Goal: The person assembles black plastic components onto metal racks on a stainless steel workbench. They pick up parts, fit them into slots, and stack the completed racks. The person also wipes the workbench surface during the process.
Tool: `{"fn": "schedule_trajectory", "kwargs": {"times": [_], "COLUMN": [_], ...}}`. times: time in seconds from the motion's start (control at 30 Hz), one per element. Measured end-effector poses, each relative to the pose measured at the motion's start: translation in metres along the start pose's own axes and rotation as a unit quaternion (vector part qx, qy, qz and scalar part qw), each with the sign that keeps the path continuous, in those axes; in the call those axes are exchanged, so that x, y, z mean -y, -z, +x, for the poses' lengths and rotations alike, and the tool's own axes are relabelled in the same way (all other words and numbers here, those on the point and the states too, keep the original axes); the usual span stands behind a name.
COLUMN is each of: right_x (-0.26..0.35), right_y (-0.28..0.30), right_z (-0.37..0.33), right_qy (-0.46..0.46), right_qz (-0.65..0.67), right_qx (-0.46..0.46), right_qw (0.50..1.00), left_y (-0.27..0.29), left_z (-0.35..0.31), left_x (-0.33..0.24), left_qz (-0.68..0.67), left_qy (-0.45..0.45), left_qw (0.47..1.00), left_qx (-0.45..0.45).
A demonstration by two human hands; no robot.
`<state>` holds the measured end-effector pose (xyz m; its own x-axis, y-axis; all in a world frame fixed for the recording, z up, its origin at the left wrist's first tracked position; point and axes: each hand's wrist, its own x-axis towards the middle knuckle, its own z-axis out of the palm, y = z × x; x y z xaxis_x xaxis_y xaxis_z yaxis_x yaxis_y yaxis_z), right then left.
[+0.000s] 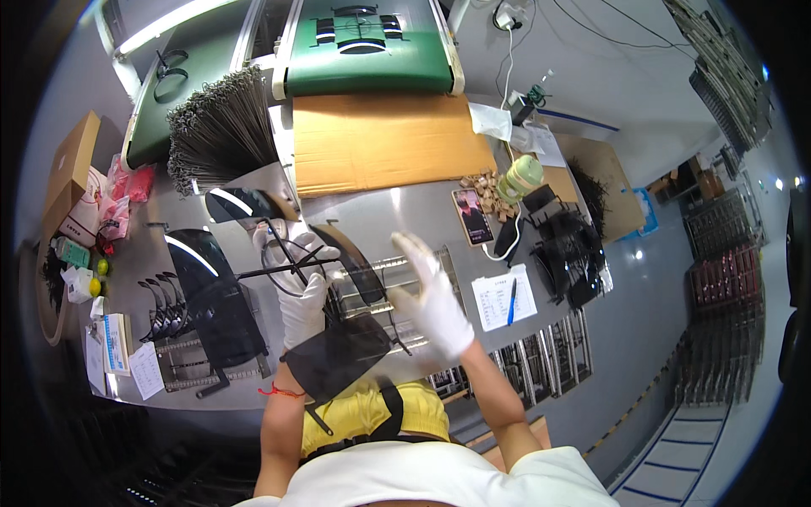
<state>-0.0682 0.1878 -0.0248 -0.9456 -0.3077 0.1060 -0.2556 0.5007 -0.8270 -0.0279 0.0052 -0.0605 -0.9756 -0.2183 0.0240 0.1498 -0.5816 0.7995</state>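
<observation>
My left hand [302, 296], in a white glove, is closed around a black wire frame [291, 269] above the metal workbench. Around that frame are dark curved panels: one curved panel [359, 270] to its right, a flat dark panel [338, 359] nearer me, and a glossy panel [241, 204] beyond it. Which of these are joined to the frame, I cannot tell. My right hand [431, 304], also gloved, hovers right of the curved panel with fingers spread and nothing in them. A larger glossy black panel [215, 296] lies left of my left hand.
A cardboard sheet [380, 144] lies before the green conveyor [367, 72], which carries a paneled wire assembly. Wire frames [221, 127] are heaped at far left. To the right are a phone [472, 216], a green-lidded jar [522, 176], a paper with a pen [512, 301] and black parts [566, 249].
</observation>
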Motion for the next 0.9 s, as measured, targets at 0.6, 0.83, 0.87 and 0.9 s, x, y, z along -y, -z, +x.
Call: {"fn": "schedule_trajectory", "kwargs": {"times": [0.6,0.83,0.87,0.9], "right_x": [-0.077,-0.098,-0.094,-0.087], "right_y": [-0.081,-0.128,-0.128,-0.126], "right_z": [-0.03,-0.039,-0.037,-0.036], "right_qy": [-0.177,0.077,0.078,-0.008], "right_qz": [0.095,-0.298,-0.36,-0.268], "right_qx": [0.204,0.238,0.258,0.248], "right_qw": [0.958,0.921,0.893,0.931], "left_y": [0.077,0.091,0.093,0.094], "left_z": [-0.049,-0.064,-0.066,-0.067], "left_x": [-0.064,-0.056,-0.058,-0.061], "left_qz": [-0.296,-0.208,-0.185,-0.182], "left_qy": [-0.037,-0.075,-0.05,-0.04], "left_qw": [0.947,0.974,0.981,0.981], "left_qx": [0.116,0.053,0.042,0.048]}}
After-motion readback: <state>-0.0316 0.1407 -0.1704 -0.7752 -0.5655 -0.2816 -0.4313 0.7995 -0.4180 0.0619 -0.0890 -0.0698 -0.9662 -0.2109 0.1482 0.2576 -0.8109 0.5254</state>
